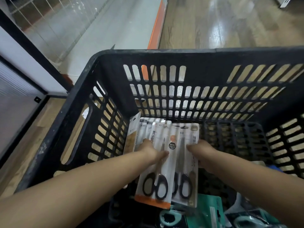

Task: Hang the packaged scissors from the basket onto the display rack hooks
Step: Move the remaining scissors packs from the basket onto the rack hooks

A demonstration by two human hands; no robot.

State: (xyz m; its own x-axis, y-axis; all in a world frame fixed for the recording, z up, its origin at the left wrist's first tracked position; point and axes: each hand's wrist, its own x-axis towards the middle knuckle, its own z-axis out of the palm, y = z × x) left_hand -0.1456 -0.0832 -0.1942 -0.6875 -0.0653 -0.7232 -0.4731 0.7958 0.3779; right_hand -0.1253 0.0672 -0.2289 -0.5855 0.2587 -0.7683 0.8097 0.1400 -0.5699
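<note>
- Hands first: both are down inside the black basket (pixel 105 63). Left hand (pixel 152 149) pinches the front scissors pack (pixel 158 162) by its left edge, thumb on top.
- Right hand (pixel 203 152) grips the second scissors pack (pixel 185 162) by its right edge.
- Two packs clearly held; a few more stand behind the fingers, can't count them.
- Below the wrists lie at least two teal-handled scissors (pixel 169 218).
</note>
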